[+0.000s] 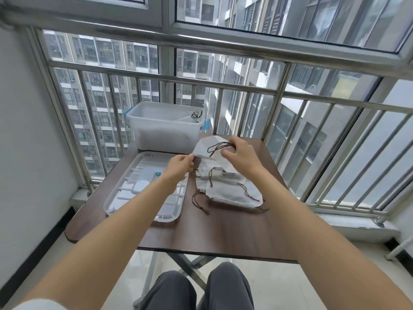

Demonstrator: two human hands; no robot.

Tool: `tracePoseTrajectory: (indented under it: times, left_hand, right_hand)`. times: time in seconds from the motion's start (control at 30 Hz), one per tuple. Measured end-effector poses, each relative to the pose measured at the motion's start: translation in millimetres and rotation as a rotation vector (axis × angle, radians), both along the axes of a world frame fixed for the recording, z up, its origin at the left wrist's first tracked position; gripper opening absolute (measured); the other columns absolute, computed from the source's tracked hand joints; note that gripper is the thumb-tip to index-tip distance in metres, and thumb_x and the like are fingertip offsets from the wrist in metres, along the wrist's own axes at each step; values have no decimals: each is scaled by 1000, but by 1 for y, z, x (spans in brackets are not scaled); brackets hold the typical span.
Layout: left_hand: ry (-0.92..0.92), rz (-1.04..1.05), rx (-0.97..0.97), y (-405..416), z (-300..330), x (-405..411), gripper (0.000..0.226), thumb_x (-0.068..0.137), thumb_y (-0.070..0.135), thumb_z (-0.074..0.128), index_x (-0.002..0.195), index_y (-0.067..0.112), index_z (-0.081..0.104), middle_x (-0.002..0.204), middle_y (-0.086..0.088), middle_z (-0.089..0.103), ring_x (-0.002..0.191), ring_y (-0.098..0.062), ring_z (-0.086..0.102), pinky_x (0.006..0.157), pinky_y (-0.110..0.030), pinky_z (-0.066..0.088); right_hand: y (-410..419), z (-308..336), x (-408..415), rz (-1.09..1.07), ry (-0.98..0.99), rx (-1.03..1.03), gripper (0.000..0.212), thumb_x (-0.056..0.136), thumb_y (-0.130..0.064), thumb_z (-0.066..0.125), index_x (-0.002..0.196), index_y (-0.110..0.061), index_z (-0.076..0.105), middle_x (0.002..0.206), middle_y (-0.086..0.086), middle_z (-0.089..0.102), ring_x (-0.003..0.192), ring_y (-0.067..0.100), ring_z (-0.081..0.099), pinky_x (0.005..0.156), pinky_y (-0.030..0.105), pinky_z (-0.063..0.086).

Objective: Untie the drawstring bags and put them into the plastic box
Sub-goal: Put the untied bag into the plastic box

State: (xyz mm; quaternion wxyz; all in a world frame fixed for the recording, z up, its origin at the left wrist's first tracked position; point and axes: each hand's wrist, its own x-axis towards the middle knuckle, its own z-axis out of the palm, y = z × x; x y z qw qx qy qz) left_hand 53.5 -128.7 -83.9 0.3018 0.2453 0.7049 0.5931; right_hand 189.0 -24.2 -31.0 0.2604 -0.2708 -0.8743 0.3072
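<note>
I hold a white cloth drawstring bag [206, 147] in the air above the table, just in front of the plastic box [165, 130]. My left hand [178, 167] pinches the bag's left edge. My right hand [240, 153] pinches its dark brown cord near the top right. Under the lifted bag lies a pile of white drawstring bags [230, 191] with brown cords trailing onto the table. The translucent box stands at the table's far edge, with white cloth and a dark cord visible inside at its right end.
The box's lid [125, 198] lies upside down on the left half of the brown table [223, 231]. A steel balcony railing [223, 86] runs close behind the table. My knees show below the table's near edge.
</note>
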Motion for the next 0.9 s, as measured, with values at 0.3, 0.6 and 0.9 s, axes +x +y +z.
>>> tracePoseTrajectory:
  times: [0.3,0.6,0.9]
  left_hand:
    - [-482,-245,83,1,0,1,63,94,55,36,146,23,21,111,-5,59,105,-23,55,97,-34,37]
    - [-511,-357,178,-5,-8,-38,19,77,36,69,90,21,71,96,-3,58,90,-16,60,90,-39,51]
    - [-648,-261,308,8,5,-43,32,93,7,45,125,8,46,90,-13,65,71,-23,65,60,-33,58]
  right_hand:
    - [-4,50,-12,264,366,-558,10,70,-17,56,79,-18,52,77,3,55,71,20,53,65,29,43]
    - [14,43,-32,183,698,-998,13,81,-12,47,69,-17,46,67,0,43,61,16,46,58,26,44]
    - [15,44,-60,170,742,-1157,13,88,-17,42,85,-9,52,66,1,45,61,16,47,62,27,42]
